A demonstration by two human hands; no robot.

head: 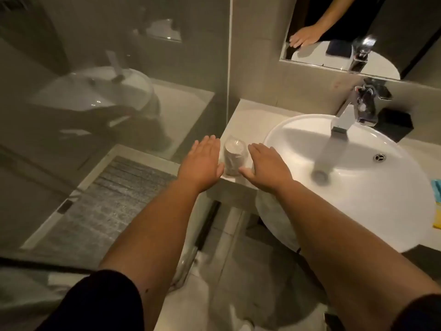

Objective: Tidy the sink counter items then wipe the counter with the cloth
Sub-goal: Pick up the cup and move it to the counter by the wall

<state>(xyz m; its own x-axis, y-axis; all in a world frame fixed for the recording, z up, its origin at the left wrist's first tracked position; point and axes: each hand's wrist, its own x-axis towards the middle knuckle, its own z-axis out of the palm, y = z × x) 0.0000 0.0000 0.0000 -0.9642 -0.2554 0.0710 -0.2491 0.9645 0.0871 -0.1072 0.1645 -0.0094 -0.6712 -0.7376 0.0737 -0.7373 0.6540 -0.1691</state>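
Observation:
A clear drinking glass [234, 156] stands upright near the front left corner of the pale counter [248, 120], left of the white basin [358, 187]. My left hand [202, 163] is flat and open just left of the glass, fingers together, palm down. My right hand [265, 167] is open on the glass's right side, over the basin's left rim. Neither hand grips the glass. A blue and yellow cloth [437, 204] shows at the right edge, beside the basin.
A chrome tap [353, 111] stands behind the basin, with a black box [396, 123] to its right. A glass shower screen [119, 91] runs along the counter's left end. A mirror [358, 32] hangs above. Tiled floor lies below.

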